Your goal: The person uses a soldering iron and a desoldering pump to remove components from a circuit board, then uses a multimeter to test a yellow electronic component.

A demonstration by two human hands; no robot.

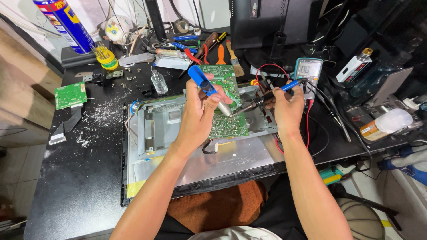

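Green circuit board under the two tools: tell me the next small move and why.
Probably touch the soldering iron tip to the joint on the green circuit board: the right hand aims it there, and the left hand holds the blue desoldering pump nozzle beside it.

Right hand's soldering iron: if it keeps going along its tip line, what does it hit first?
Likely the green circuit board: the right hand aims the soldering iron down-left at it, beside the desoldering pump tip. Depth unclear.
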